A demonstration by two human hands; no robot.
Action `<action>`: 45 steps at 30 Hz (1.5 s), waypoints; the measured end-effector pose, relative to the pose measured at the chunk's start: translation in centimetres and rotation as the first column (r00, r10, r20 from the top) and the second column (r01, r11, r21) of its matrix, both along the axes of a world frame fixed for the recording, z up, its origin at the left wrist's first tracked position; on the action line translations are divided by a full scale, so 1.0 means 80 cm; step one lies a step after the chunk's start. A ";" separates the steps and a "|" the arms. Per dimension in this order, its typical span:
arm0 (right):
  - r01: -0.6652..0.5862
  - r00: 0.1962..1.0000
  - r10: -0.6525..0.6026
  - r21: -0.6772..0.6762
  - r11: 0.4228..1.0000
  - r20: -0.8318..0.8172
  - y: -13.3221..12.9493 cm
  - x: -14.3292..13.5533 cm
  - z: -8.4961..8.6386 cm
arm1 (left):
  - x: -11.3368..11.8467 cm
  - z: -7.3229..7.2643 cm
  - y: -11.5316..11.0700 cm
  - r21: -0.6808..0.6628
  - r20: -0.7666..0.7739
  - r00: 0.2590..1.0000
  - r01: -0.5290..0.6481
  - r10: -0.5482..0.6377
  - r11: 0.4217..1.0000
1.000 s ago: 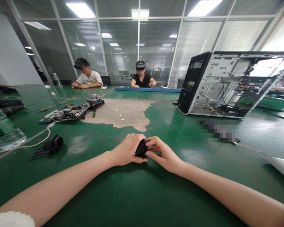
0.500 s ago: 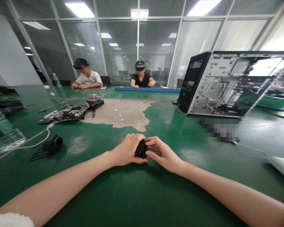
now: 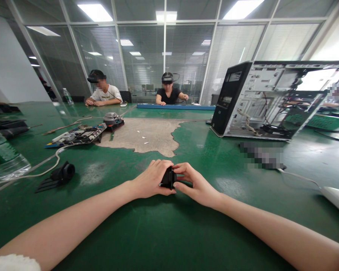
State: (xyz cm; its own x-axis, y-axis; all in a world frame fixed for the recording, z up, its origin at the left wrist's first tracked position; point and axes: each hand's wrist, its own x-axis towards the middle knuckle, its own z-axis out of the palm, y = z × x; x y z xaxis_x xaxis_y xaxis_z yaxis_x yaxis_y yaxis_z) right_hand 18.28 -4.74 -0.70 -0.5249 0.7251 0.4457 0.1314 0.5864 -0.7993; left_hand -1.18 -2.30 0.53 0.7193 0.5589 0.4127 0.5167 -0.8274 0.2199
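A small black plastic part (image 3: 167,178) is held between my two hands just above the green table (image 3: 164,233). My left hand (image 3: 151,180) wraps round its left side, with the thumb below and the fingers over the top. From the right, my right hand (image 3: 196,185) grips the round end of the part with fingers and thumb. Much of the part is hidden by the fingers. Another black part with a round end and a slatted plate (image 3: 62,172) lies on the table to the left.
An open computer case (image 3: 234,101) stands at the right, near a pixelated dark object (image 3: 262,156) with a cable. A circuit board (image 3: 79,135), a white cable and a water bottle (image 3: 4,154) are at the left. Two people sit across the table behind a blue strip (image 3: 175,107).
My hands and the black part have hardly moved. Across the table, the middle person's hand, at the right of their body, has risen a little and shifted right.
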 end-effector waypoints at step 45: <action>0.036 0.999 -0.034 -0.064 0.997 0.028 0.000 0.000 0.001 | -0.002 0.004 -0.002 0.013 -0.035 0.999 0.040 -0.040 0.999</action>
